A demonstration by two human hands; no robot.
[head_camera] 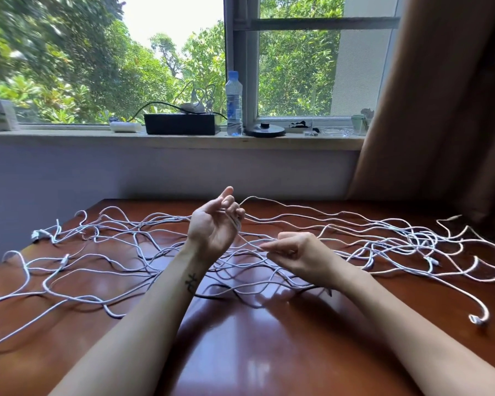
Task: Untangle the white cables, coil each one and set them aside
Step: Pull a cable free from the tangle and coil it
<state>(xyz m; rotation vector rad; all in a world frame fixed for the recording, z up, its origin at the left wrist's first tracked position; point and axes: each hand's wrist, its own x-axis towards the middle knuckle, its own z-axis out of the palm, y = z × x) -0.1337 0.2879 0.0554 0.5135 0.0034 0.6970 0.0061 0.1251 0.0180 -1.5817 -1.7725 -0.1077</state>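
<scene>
Several white cables (112,252) lie tangled in loose loops across the brown wooden table (255,338), from its left edge to its right. My left hand (215,224) is raised palm up over the middle of the tangle, with a strand of white cable running between its curled fingers. From there that strand drops down and right to my right hand (295,252), which pinches it between thumb and forefinger just above the table. A white plug end (479,320) lies at the right, another (36,234) at the far left.
Behind the table is a wall with a windowsill holding a black box (180,124), a plastic water bottle (234,104) and a round black base (265,130). A brown curtain (440,110) hangs at the right. The table's near part carries no cables.
</scene>
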